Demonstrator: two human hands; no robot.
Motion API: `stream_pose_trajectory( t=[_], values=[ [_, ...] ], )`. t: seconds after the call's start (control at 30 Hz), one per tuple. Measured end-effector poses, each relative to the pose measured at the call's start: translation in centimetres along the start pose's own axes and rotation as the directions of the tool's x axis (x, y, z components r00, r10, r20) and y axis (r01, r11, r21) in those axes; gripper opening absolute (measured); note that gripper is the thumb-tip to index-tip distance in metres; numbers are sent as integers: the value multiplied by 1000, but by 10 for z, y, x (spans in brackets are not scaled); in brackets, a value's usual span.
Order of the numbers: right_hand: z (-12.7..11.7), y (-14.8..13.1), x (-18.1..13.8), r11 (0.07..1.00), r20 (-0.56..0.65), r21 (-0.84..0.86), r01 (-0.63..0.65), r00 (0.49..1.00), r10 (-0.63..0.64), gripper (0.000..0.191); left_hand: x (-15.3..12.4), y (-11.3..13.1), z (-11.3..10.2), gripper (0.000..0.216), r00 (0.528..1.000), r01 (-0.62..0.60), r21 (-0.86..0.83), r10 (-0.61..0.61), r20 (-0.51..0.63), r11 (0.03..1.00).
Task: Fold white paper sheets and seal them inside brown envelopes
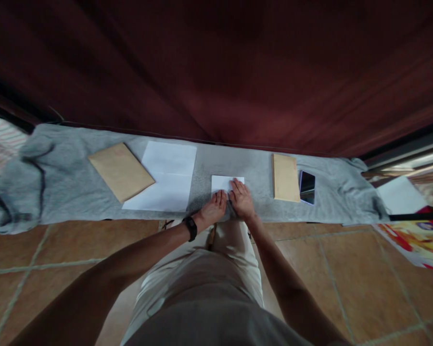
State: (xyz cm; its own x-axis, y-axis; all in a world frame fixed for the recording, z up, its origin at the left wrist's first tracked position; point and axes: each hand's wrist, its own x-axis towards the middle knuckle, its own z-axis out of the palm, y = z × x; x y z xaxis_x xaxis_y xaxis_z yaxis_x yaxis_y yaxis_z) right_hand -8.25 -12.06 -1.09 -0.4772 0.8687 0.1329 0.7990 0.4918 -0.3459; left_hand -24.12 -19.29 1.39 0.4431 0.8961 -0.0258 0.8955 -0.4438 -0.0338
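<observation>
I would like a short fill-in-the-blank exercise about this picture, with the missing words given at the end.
1. The person wears a dark band on the ____ wrist.
2. The left hand and the right hand are both at a small white piece of paper lying on cloth whose color is ____.
3. In the picture, the phone lies to the ____ of both hands.
4. The flat tan rectangles on the cloth number ____.

Missing words: left; gray; right; two.

a home, it seems, from the dark red curtain (pixel 216 72), tiled floor (pixel 350 269) and grey blanket (pixel 68 178)
</observation>
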Motion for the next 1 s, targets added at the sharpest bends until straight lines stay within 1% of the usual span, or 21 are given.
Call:
stream_pose_trajectory(
  t=[0.1,0.2,0.3,0.43,0.5,0.6,0.7,0.77,0.87,1.0],
  values=[
    [1,0,-3,999,12,-44,-21,1000,21,51,1,1,1,55,1000,-5,-7,5,-6,1000],
    [2,0,-6,995,-6,-90,-53,999,53,52,0,0,2,54,1000,-6,-1,6,-3,1000],
    [3,0,-8,990,-29,-118,-72,997,69,54,-3,-5,0,53,1000,-19,-8,19,10,1000],
    [4,0,-9,989,-51,-123,-78,996,72,54,-3,-15,-7,52,999,-22,-73,24,22,997],
    [4,0,-9,990,-57,-120,-78,996,72,54,1,-18,-10,48,1000,15,-127,-14,10,992],
    [5,-1,-9,989,-58,-118,-86,995,80,53,13,-17,-9,47,993,101,-201,-111,-39,974],
    [5,0,-9,989,-56,-117,-95,994,89,54,25,-16,-1,53,978,160,-243,-186,-90,957],
    [5,0,-9,989,-56,-118,-92,995,86,53,29,-18,6,58,969,198,-260,-229,-96,945],
    [5,0,-9,989,-54,-119,-83,996,77,54,29,-21,13,63,957,241,-274,-275,-91,931],
    [4,0,-9,989,-53,-122,-78,996,72,54,23,-25,16,66,950,266,-273,-300,-91,924]
  ],
)
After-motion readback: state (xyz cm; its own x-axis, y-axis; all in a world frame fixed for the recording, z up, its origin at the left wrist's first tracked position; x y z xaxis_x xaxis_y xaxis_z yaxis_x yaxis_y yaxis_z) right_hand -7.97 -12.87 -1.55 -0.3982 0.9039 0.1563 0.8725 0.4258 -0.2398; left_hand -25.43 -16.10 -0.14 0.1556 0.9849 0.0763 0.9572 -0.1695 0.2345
